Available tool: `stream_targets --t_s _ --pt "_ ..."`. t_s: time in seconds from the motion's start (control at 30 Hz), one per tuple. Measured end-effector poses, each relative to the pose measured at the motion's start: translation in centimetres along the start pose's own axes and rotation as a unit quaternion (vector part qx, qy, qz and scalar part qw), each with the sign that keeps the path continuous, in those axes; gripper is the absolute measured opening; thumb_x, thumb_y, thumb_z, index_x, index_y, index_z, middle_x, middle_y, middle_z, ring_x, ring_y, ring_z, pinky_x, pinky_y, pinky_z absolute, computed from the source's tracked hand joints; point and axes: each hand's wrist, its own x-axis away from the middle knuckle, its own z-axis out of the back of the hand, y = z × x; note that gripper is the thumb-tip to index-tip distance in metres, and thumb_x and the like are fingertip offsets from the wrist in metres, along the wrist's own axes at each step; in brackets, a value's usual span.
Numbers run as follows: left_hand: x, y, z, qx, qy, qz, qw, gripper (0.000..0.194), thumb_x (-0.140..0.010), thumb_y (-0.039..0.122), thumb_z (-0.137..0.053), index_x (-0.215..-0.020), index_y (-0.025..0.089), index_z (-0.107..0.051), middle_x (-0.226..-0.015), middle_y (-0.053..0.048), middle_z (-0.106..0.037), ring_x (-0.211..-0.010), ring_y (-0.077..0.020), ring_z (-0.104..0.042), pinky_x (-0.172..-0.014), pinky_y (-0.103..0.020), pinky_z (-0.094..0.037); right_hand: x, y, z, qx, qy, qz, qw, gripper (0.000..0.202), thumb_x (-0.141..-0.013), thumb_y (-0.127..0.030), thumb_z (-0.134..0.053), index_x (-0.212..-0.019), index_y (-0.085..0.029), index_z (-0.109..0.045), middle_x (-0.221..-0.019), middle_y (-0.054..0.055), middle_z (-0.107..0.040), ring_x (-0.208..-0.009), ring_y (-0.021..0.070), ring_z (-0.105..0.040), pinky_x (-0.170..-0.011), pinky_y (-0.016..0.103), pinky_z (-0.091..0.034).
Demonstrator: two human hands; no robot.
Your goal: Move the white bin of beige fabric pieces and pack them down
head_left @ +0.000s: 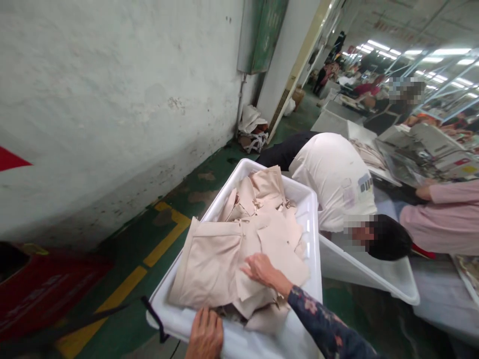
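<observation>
A white plastic bin (315,249) holds a heap of pale pink-beige fabric pieces (282,239). On its near left side lies a larger stitched piece (213,264) with a seam along one edge. My left hand (205,334) is at the near rim of the bin, its fingers wrapped over the edge. Reaching in from the right in a dark floral sleeve, my right hand (262,270) rests over the fabric near the middle of the heap, fingers partly bent; whether it grips a piece cannot be made out.
A person in a white shirt (333,169) bends over a second white bin (374,274) on the right. Beyond sits someone in pink (445,214). A wall (112,99) runs along the left, with bags (252,124) at its far end and a red object (48,284) nearer.
</observation>
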Motion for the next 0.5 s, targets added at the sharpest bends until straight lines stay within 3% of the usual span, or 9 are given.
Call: stream_targets --t_s 0.07,0.1,0.17,0.23,0.3,0.37,0.43,0.5 --pt "0.1 0.0 0.2 -0.001 -0.005 -0.001 1.0 0.019 -0.076 0.011 -0.055 -0.086 0.017 -0.071 -0.089 -0.007 -0.067 -0.097 -0.0229 -0.059 -0.095 -0.04 -0.042 -2.9 0.4 4.0 0.003 0.14 0.022 0.99 0.055 -0.09 -0.052 -0.04 -0.13 -0.015 -0.048 -0.115 0.017 -0.06 -0.111 0.0277 -0.052 -0.094 0.042 -0.041" --pt "0.1 0.0 0.3 -0.001 -0.007 -0.004 1.0 0.02 -0.077 0.011 -0.055 -0.088 0.016 -0.07 -0.09 -0.007 -0.067 -0.098 -0.0229 -0.059 -0.095 -0.04 -0.042 -4.4 0.4 5.0 0.009 0.182 0.056 0.982 0.061 -0.089 -0.053 -0.041 -0.137 -0.016 -0.04 -0.13 0.017 -0.051 -0.124 0.029 -0.041 -0.102 0.046 -0.034" --pt "0.2 0.0 0.2 0.0 -0.007 -0.008 1.0 0.021 -0.077 0.011 -0.054 -0.09 0.015 -0.07 -0.092 -0.008 -0.068 -0.098 -0.0227 -0.06 -0.095 -0.041 -0.043 -6.9 -0.2 4.4 0.019 0.192 0.085 0.978 0.069 -0.087 -0.057 -0.044 -0.144 -0.023 -0.027 -0.148 0.014 -0.031 -0.136 0.0323 -0.022 -0.107 0.056 -0.021" --pt "0.2 0.1 -0.2 0.0 0.002 0.007 1.0 0.022 -0.076 0.009 -0.054 -0.089 0.015 -0.07 -0.092 -0.008 -0.068 -0.097 -0.0227 -0.06 -0.096 -0.041 -0.043 -8.3 -1.2 1.2 0.015 0.139 0.068 0.988 0.072 -0.085 -0.059 -0.045 -0.146 -0.028 -0.023 -0.152 0.012 -0.022 -0.138 0.0362 -0.015 -0.105 0.065 -0.017" --pt "0.3 0.4 -0.7 0.003 0.016 0.023 1.0 0.022 -0.074 0.007 -0.054 -0.087 0.014 -0.071 -0.092 -0.009 -0.068 -0.096 -0.0228 -0.06 -0.096 -0.042 -0.043 -8.4 -2.3 -3.6 0.004 0.098 0.057 0.994 0.073 -0.084 -0.061 -0.044 -0.145 -0.027 -0.024 -0.152 0.013 -0.022 -0.138 0.0395 -0.014 -0.102 0.071 -0.013" --pt "0.4 0.6 -1.2 0.009 0.029 0.031 0.999 0.02 -0.073 0.007 -0.055 -0.083 0.014 -0.071 -0.088 -0.009 -0.069 -0.094 -0.0228 -0.061 -0.094 -0.042 -0.045 -7.8 -3.3 -8.2 0.002 0.079 0.1 0.992 0.074 -0.082 -0.061 -0.046 -0.144 -0.024 -0.029 -0.151 0.015 -0.025 -0.139 0.0414 -0.01 -0.102 0.074 -0.007" --pt "0.4 0.6 -1.6 0.013 0.047 0.026 0.998 0.017 -0.074 0.008 -0.057 -0.079 0.015 -0.071 -0.084 -0.008 -0.07 -0.091 -0.023 -0.063 -0.09 -0.04 -0.048 -7.2 -4.1 -11.8 0.0 0.069 0.109 0.992 0.065 -0.088 -0.047 -0.044 -0.145 -0.021 -0.027 -0.15 0.017 -0.026 -0.139 0.0402 -0.012 -0.103 0.074 -0.007" --pt "0.3 0.3 -1.9 0.007 0.078 0.023 0.997 0.015 -0.075 0.008 -0.057 -0.075 0.015 -0.071 -0.082 -0.008 -0.071 -0.089 -0.0229 -0.065 -0.087 -0.039 -0.05 -7.2 -4.5 -14.0 -0.017 0.05 0.112 0.992 0.065 -0.089 -0.04 -0.045 -0.147 -0.022 -0.022 -0.151 0.016 -0.021 -0.139 0.0399 -0.015 -0.104 0.073 -0.01"
